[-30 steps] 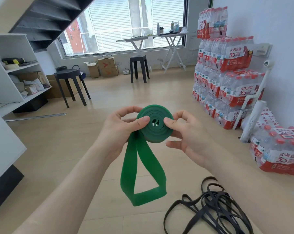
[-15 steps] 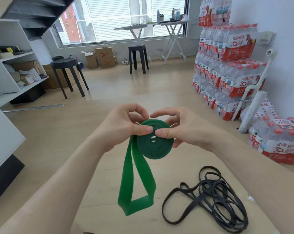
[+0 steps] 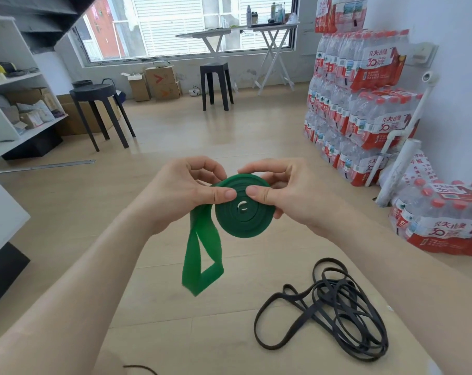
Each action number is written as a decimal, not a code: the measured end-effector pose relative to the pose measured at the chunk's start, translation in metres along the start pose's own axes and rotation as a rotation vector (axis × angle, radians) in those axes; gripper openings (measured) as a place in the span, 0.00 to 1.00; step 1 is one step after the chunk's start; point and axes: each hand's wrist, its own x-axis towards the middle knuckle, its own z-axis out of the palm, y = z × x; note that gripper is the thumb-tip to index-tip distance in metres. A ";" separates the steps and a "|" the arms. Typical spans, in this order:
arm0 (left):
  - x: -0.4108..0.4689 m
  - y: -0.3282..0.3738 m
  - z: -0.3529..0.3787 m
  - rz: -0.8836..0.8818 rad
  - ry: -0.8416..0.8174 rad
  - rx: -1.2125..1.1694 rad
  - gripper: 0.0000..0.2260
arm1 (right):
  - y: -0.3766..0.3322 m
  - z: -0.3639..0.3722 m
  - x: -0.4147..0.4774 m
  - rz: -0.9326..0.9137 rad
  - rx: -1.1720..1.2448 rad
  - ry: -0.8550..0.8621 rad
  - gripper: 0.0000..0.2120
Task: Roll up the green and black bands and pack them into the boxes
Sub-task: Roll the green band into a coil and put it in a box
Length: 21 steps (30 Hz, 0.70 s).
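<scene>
While both thumbs pinch the green band coil (image 3: 243, 212) mid-air, left hand (image 3: 180, 193) should feed the hanging tail taut, right hand (image 3: 286, 193) rotating; black bands (image 3: 337, 307) wait on the table

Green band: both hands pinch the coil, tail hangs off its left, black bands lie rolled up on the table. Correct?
Not rolled: the head view shows the black bands in a loose tangle on the table. The rest holds: left hand and right hand pinch the coil of the green band, tail hanging on its left.
</scene>
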 end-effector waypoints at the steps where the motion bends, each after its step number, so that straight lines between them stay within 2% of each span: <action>1: 0.000 -0.001 -0.002 -0.034 -0.028 -0.046 0.18 | -0.001 0.001 -0.001 -0.008 0.002 0.003 0.13; 4: 0.002 -0.007 -0.010 -0.124 -0.155 -0.203 0.16 | -0.001 0.005 -0.002 -0.032 0.012 0.010 0.13; 6: 0.002 -0.013 -0.010 -0.112 -0.156 -0.308 0.15 | 0.000 0.007 -0.002 -0.028 0.073 0.040 0.12; 11: 0.003 -0.011 0.010 0.020 0.156 -0.474 0.09 | -0.003 0.008 0.003 0.018 0.251 0.202 0.10; 14: 0.002 -0.006 0.016 0.014 0.195 -0.550 0.06 | -0.007 0.009 0.005 0.029 0.289 0.251 0.09; 16: 0.001 -0.007 0.013 -0.008 0.143 -0.532 0.09 | -0.009 0.006 0.005 0.051 0.323 0.296 0.08; 19: -0.003 -0.008 0.014 0.001 0.016 -0.435 0.20 | -0.010 0.000 0.006 0.099 0.410 0.389 0.07; 21: -0.003 -0.005 0.020 0.026 0.032 -0.409 0.20 | -0.009 0.001 0.006 0.129 0.466 0.440 0.06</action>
